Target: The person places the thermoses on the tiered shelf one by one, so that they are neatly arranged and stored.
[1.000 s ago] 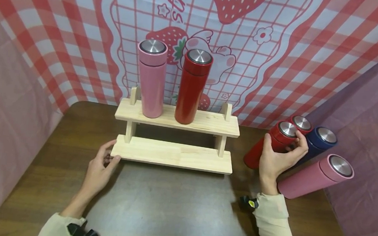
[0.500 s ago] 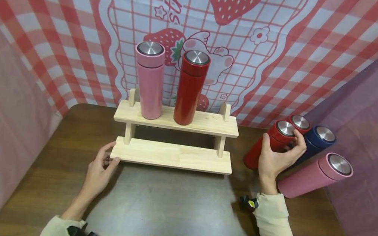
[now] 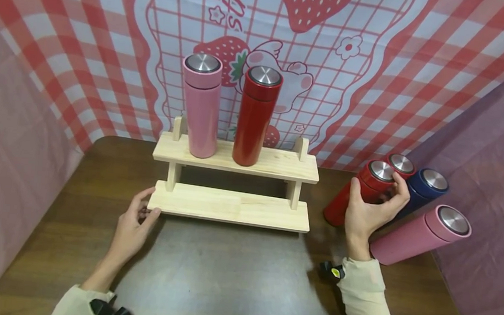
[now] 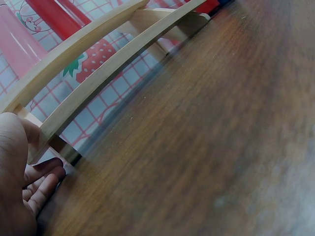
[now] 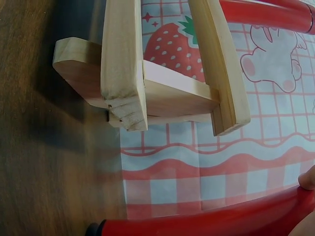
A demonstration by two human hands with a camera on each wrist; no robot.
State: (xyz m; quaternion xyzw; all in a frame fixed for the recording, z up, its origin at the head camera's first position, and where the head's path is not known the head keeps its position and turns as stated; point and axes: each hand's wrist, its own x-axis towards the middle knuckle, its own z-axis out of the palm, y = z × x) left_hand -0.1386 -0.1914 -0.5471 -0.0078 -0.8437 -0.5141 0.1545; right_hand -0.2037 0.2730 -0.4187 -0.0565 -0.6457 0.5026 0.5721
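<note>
A two-tier wooden rack (image 3: 230,205) stands on the table, with a pink thermos (image 3: 201,108) and a red thermos (image 3: 257,118) upright on its upper shelf. My left hand (image 3: 130,232) holds the left end of the lower shelf; in the left wrist view its thumb lies against the wood and the fingers (image 4: 43,189) curl below. At the right, my right hand (image 3: 370,215) grips another red thermos (image 3: 357,191) near its upper part. Only a fingertip and part of that hand show in the right wrist view, beside the red thermos body (image 5: 211,221).
Close behind the gripped thermos stand a second red thermos (image 3: 402,164) and a dark blue thermos (image 3: 427,185), partly hidden. A pink thermos (image 3: 420,237) is beside my right wrist. A strawberry-print cloth (image 3: 324,49) hangs behind the rack; a purplish cloth (image 3: 498,174) borders the right side.
The red thermos in my right hand has shifted very slightly left. My left hand and the rack stay in place.
</note>
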